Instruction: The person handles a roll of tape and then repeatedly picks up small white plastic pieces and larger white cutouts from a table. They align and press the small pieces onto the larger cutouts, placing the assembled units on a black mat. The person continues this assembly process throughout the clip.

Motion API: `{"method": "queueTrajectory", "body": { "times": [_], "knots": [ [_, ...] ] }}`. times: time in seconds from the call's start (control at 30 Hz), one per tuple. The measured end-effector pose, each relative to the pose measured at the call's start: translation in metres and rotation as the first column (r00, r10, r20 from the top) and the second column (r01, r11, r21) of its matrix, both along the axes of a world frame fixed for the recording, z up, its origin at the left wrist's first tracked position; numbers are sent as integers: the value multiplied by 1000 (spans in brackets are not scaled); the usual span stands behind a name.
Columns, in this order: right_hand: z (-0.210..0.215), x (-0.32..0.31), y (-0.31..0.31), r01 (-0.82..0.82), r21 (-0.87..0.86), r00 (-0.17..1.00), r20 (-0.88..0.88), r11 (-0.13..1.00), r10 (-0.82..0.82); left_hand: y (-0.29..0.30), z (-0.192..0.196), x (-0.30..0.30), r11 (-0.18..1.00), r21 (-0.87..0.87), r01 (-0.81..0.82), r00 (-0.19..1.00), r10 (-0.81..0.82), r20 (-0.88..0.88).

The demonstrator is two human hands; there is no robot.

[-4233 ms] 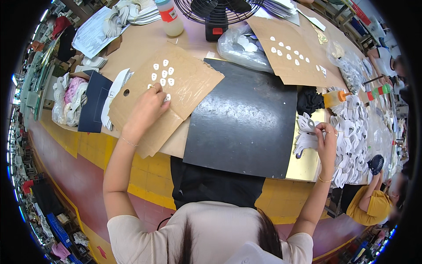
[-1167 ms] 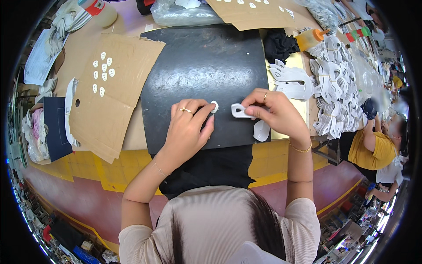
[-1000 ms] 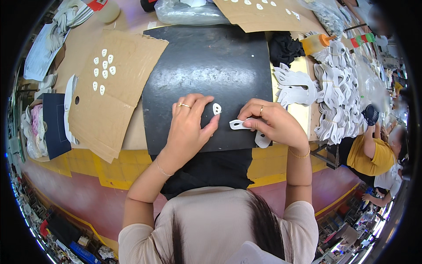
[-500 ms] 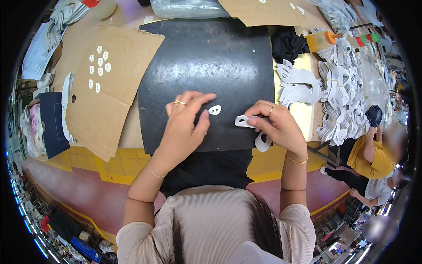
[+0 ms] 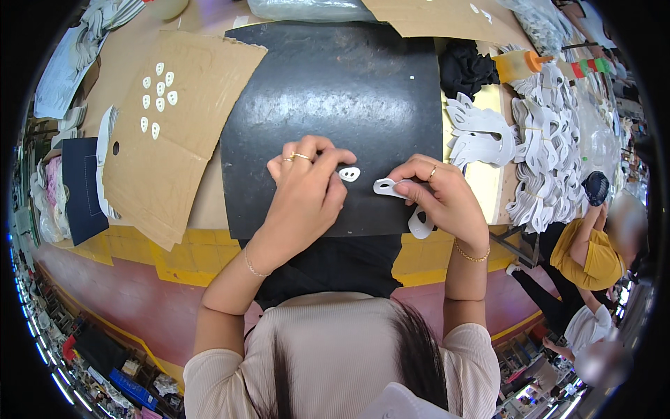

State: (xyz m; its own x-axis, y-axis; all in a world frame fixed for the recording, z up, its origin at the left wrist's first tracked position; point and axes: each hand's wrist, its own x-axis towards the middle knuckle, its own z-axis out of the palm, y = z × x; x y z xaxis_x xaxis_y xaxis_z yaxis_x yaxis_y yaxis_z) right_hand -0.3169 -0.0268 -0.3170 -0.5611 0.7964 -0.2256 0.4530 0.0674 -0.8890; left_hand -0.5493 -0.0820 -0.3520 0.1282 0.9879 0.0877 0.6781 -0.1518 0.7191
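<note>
– What lies toward the worktop's (image 5: pixel 132 42) left edge?

– A dark blue folded piece (image 5: pixel 82 187), then a brown cardboard sheet (image 5: pixel 174 133) carrying a cluster of small white teardrop pieces (image 5: pixel 158 94).

– And the middle?

– A big black mat (image 5: pixel 335 91) reaching almost to the near edge. The left hand (image 5: pixel 303 188) rests on it, fingers curled, index fingertip and thumb closed lightly on a small white oval piece (image 5: pixel 349 174) that lies flat on the mat.

– How is the other grip?

– The right hand (image 5: pixel 440 199) is just right of it, near the mat's near-right corner. Thumb and forefinger pinch the end of a white cut-out strip (image 5: pixel 385 186); the rest of the strip runs under the palm and shows again below it. The oval piece and the strip tip are close together, not touching.

– Further right?

– Stacks of white mask-shaped cut-outs (image 5: pixel 537 153) along the right edge, a black cloth bundle (image 5: pixel 466 70) and an orange-capped bottle (image 5: pixel 518 65) behind them. Beyond the worktop's right edge, a person in a yellow top (image 5: pixel 586 255).
</note>
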Motion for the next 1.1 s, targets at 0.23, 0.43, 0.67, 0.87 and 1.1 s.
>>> {"method": "queueTrajectory", "body": {
  "times": [0.23,0.43,0.67,0.87,1.1],
  "knots": [
    [-4,-20,8,-143,163,990,19,976,142,-11,13,-15,991,-128,-41,989,58,135],
    [-3,-34,18,-185,219,981,95,958,168,-7,8,-21,984,-176,-2,986,31,162],
    [-4,-33,27,-230,223,971,112,947,210,-8,8,-14,986,-155,-63,991,81,111],
    [-4,-33,38,-322,276,943,173,905,283,-8,6,-11,994,-90,-66,993,74,88],
    [-6,-36,42,-323,259,941,192,910,279,-7,6,-7,994,-68,-86,994,91,64]
  ]
}}
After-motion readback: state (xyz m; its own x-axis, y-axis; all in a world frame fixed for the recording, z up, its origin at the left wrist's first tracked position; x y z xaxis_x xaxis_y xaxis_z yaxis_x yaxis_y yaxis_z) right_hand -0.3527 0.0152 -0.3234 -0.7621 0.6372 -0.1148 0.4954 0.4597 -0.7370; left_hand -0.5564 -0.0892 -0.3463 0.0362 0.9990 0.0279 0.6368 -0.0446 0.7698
